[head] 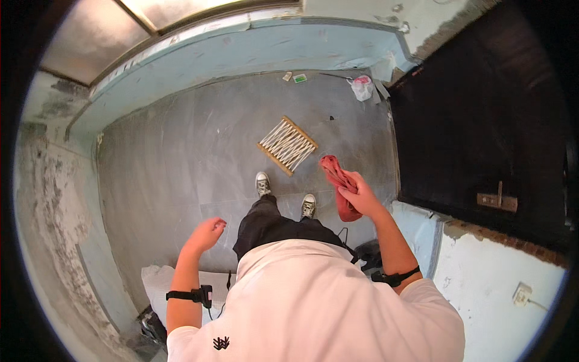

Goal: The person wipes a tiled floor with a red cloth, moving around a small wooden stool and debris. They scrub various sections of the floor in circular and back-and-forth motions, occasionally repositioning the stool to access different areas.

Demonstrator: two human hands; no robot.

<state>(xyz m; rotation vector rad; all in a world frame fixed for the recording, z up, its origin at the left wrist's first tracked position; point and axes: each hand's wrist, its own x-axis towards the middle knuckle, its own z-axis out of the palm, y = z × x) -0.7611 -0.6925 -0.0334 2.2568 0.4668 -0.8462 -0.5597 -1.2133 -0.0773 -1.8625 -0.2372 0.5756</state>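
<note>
My right hand point(362, 194) grips a bunched red cloth point(344, 181), its folds hanging out above and below the fingers. Off to the left, my left hand point(209, 233) hovers over the floor with loosely bent fingers and nothing visible in it. Ahead of my feet stands what looks like a low folding stool point(288, 145), with white cord laced in zigzags between two wooden rails; its legs are hidden from above. The cloth is to the right of the stool and apart from it.
Grey floor point(172, 149) surrounds my sneakers point(263, 184). A white plastic bag point(362, 88) rests in the far right corner, and a small green packet point(300, 78) lies by the far wall. A dark door point(475, 126) with a bolt latch borders the right side. White padding point(158, 289) lies behind my left arm.
</note>
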